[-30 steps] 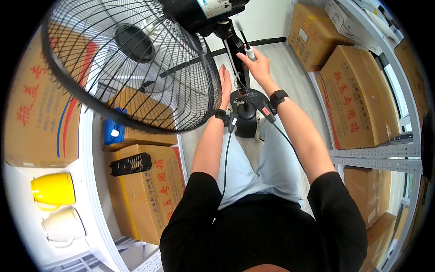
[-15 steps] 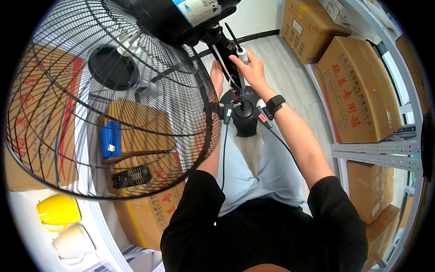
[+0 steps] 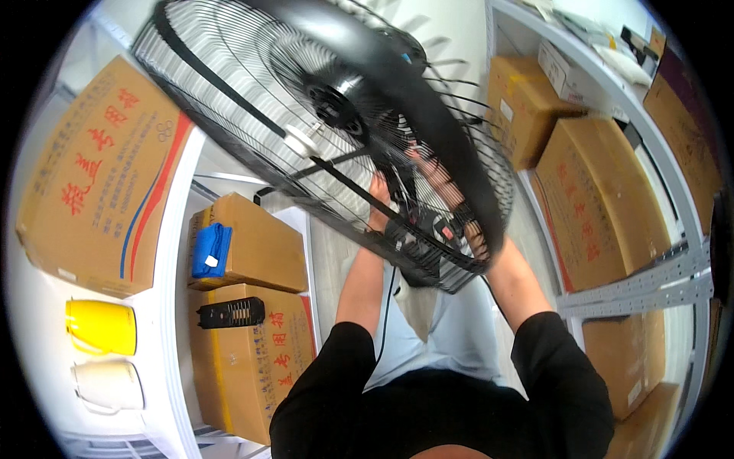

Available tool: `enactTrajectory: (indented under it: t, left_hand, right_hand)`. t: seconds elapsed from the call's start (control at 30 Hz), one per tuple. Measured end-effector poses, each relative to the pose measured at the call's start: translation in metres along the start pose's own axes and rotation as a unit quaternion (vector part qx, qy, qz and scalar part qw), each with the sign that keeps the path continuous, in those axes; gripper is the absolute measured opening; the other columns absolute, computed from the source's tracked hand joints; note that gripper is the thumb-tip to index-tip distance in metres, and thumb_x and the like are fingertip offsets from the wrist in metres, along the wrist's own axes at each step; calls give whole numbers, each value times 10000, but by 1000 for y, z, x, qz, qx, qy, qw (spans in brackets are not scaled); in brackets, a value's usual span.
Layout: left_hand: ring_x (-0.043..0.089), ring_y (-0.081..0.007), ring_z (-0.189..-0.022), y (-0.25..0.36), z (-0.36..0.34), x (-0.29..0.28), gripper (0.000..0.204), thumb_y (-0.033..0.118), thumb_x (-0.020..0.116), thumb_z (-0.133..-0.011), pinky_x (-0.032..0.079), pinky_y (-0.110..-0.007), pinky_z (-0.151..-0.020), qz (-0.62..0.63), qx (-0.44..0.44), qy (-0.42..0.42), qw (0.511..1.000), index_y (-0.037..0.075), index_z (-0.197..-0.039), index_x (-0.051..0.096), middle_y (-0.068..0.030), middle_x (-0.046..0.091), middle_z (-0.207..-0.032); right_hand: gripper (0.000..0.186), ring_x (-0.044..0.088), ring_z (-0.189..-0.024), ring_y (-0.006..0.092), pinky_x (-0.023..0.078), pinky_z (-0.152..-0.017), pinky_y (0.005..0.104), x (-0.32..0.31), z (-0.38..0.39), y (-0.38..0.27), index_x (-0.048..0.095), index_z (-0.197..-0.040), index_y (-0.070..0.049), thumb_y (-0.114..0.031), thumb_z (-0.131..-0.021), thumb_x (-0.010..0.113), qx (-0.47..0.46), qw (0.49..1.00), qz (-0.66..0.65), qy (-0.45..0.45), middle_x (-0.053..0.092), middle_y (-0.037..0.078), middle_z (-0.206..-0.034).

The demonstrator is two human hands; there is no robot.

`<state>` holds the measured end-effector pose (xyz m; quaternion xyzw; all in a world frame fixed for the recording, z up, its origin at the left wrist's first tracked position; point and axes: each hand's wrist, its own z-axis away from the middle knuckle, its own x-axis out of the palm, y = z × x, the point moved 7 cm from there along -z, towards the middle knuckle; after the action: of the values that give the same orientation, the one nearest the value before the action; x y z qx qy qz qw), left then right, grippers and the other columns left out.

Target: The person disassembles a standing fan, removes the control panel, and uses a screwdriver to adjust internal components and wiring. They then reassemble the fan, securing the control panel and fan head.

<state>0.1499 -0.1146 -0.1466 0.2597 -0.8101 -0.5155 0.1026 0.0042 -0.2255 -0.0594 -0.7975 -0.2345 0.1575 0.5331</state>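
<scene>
On the left, a large brown carton (image 3: 103, 183) stands on a white shelf (image 3: 167, 336), with a yellow mug (image 3: 101, 327) and a white mug (image 3: 108, 385) nearer us. Just right and lower, a blue bundle (image 3: 212, 250) rests on one carton and a black slotted piece (image 3: 232, 313) on another. At centre, above a grey floor (image 3: 332, 241), we face a big black fan (image 3: 336, 107), its caged head tilted and blurred. Our left hand (image 3: 378, 195) reaches forward, partly hidden behind the cage; our right hand (image 3: 430, 166) shows only through its bars. We cannot tell whether either is clamped on anything. On the right, brown cartons (image 3: 600, 203) sit on a grey metal rack (image 3: 634, 284).
</scene>
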Motion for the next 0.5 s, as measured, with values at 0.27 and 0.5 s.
enactTrajectory:
  t: [0.27, 0.5]
  left_hand:
    - [512, -185, -945, -89, 46, -6, 320, 163, 314, -1006, 452, -288, -819, -428, 257, 39, 866, 32, -1261, 455, -86, 534, -1111]
    - [503, -316, -1103, -110, -1, -83, 388, 188, 423, -928, 370, -423, -990, -652, 142, 47, 743, -9, -1257, 485, -192, 531, -1217]
  right_hand:
    - [295, 562, -596, 109, 460, -529, 306, 2, 32, -32, 643, -1025, -33, -284, -872, 665, 110, 992, -29, 50, 619, 32, -737]
    - [286, 558, -612, 110, 462, -547, 304, 50, 31, -75, 632, -1053, -44, -275, -883, 642, 39, 997, -41, 43, 619, 40, -784]
